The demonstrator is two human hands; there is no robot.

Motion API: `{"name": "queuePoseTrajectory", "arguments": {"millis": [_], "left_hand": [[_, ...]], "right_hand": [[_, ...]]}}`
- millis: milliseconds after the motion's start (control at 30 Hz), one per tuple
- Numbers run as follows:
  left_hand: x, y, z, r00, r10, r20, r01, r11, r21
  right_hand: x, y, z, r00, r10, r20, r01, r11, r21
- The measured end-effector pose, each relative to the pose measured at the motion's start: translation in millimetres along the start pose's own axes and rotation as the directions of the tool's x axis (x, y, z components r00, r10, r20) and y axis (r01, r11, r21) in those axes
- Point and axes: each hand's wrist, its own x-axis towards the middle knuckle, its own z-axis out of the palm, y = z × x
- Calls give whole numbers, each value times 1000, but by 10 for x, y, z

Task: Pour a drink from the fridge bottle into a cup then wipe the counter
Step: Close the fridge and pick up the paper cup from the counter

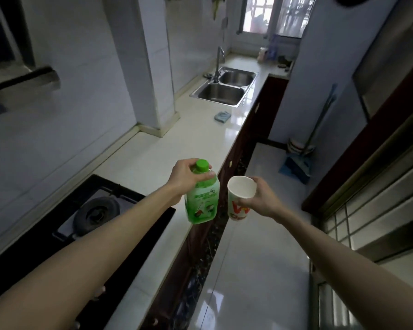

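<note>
Gripping the capped green bottle (202, 198) by its neck, my left hand (185, 178) holds it just beside the paper cup (240, 197), which my right hand (264, 198) clasps.

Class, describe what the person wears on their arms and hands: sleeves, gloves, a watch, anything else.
The left forearm and right forearm are bare right to the picture's edge, with no sleeve or watch in view. The left hand and right hand wear no gloves.
</note>
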Motion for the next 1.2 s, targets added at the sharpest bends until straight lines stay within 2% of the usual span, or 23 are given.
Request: {"name": "queuePoseTrajectory", "arguments": {"millis": [333,600,733,967,1200], "left_hand": [[893,85,504,999,-55,1,55,998,10],[1508,408,875,984,-88,-153,87,996,-18],[1709,528,960,975,-96,-199,92,995,-29],[2146,515,916,956,-145,-256,142,989,-31],[2823,255,701,943,-166,-287,142,984,-104]], "right_hand": [[919,398,-432,999,-6,32,8,999,-46],[1786,428,-971,983,-126,135,139,986,-91],[2145,438,-1114,969,-164,185,176,983,-51],[2861,549,-1025,951,-157,267,187,978,-92],[3658,530,-721,928,-177,328,235,961,-146]]}}
